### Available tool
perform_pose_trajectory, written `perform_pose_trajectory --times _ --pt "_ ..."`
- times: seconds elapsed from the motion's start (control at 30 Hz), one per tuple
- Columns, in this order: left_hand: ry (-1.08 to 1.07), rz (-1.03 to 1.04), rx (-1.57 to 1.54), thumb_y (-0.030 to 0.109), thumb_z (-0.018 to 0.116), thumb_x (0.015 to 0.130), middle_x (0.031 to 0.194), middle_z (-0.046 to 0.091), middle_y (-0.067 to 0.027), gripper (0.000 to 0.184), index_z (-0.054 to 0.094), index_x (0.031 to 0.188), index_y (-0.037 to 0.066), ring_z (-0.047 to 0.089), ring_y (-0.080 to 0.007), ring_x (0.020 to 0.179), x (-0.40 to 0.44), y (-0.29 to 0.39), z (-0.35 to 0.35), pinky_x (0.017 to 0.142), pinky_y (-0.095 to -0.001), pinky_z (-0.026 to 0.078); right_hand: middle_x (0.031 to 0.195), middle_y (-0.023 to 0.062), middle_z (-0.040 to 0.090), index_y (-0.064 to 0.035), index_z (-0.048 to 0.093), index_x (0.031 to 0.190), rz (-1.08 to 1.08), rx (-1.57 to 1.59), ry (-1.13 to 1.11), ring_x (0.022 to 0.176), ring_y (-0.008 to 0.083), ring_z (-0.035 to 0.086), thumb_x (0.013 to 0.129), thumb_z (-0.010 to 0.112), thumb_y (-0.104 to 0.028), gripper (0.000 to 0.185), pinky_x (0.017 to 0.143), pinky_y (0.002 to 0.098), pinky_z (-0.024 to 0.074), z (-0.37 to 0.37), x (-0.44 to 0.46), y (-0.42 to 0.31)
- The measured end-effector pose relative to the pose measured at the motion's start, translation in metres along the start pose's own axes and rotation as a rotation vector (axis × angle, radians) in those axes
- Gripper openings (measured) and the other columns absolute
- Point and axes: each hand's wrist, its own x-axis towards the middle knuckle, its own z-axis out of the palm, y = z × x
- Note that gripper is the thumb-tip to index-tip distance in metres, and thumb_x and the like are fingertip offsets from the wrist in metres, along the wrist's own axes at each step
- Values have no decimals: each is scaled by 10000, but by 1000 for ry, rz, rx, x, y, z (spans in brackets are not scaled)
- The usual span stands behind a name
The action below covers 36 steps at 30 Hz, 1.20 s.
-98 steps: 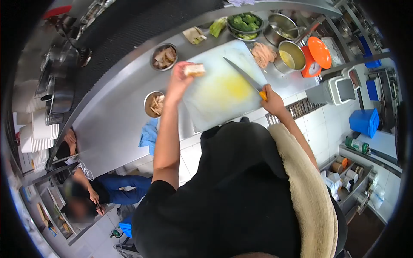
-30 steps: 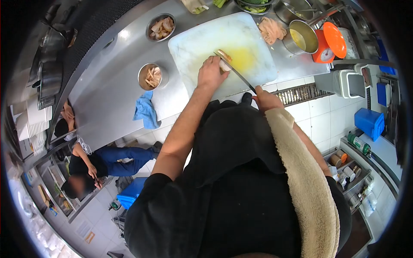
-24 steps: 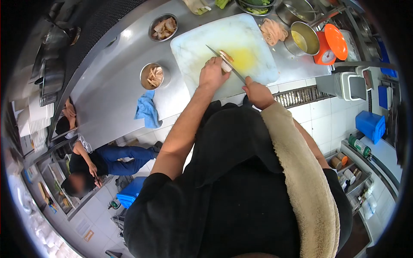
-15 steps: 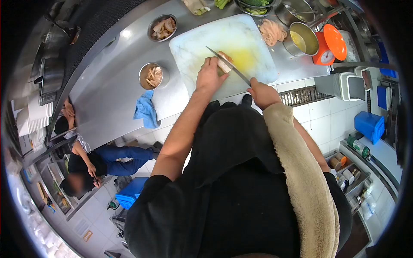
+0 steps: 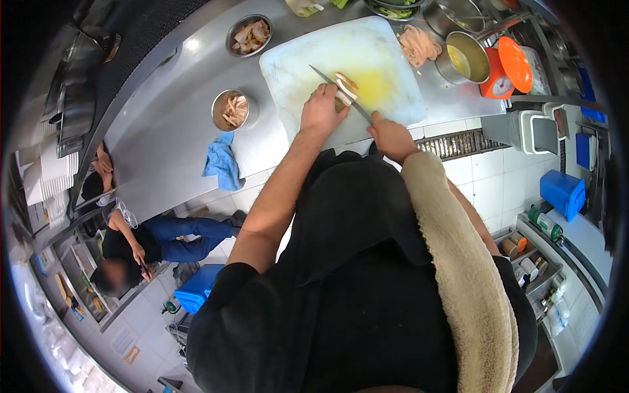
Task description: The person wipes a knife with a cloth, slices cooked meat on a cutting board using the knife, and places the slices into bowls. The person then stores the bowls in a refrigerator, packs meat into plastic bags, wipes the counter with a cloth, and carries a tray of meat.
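On the white cutting board (image 5: 295, 65) lies a piece of meat (image 5: 347, 90), pale with a browned edge. My left hand (image 5: 322, 110) presses on its near-left end, fingers bent against it. In my right hand (image 5: 392, 136) is the handle of a kitchen knife (image 5: 361, 111). Its long blade slants across the meat, close beside my left fingertips, tip toward the upper left. A strip of meat lies on the far side of the blade. A yellowish wet stain spreads over the board right of the meat.
Left of the board stand a metal bowl of meat pieces (image 5: 249, 36), a metal container of strips (image 5: 230, 110) and a blue cloth (image 5: 222, 162). On the right are a crumpled pinkish cloth (image 5: 419, 46), a metal pot (image 5: 462, 63) and an orange scale (image 5: 501, 85). Another person (image 5: 131, 245) stands left.
The knife and my right hand have shifted slightly left and toward me. A strip of meat now shows apart on the blade's far side. My left hand has barely moved.
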Motion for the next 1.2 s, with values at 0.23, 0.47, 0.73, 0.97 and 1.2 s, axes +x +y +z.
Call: perform_pose_trajectory --times 0.23,0.47,0.73,0.97,1.2 --pt "43 -10 -85 154 766 830 1210 653 -170 422 605 1208 57 661 -371 1093 -6 -13 0 932 -461 553 903 234 703 -55 487 1114 -21 -103 72 891 464 680 1032 573 -301 274 757 582 513 -25 -17 1" --pt "183 -19 -168 58 698 876 1092 699 -167 263 650 1134 59 702 -352 960 -3 -24 15 846 -448 567 912 221 709 -66 492 1110 64 -141 -44 904 446 688 1028 582 -327 288 760 568 524 -28 -48 1" --pt "226 0 -126 96 695 893 1076 702 -143 178 644 1061 64 686 -365 958 -1 -25 22 829 -469 565 974 197 717 -66 508 1110 48 -192 -39 941 419 697 1031 570 -314 268 792 544 543 -16 -37 6" --pt "239 11 -111 111 702 894 1045 700 -147 168 648 1050 76 680 -375 959 -2 -23 23 826 -478 557 921 217 704 -61 488 1128 -17 -147 -15 901 441 691 1031 572 -296 268 770 562 529 -6 -18 14" --pt "197 19 -53 126 676 914 1071 692 -151 154 649 1059 82 678 -385 974 -2 -20 18 859 -492 554 989 253 707 -32 527 1155 -7 -16 -93 964 473 670 1013 589 -264 279 845 573 503 -12 2 3"
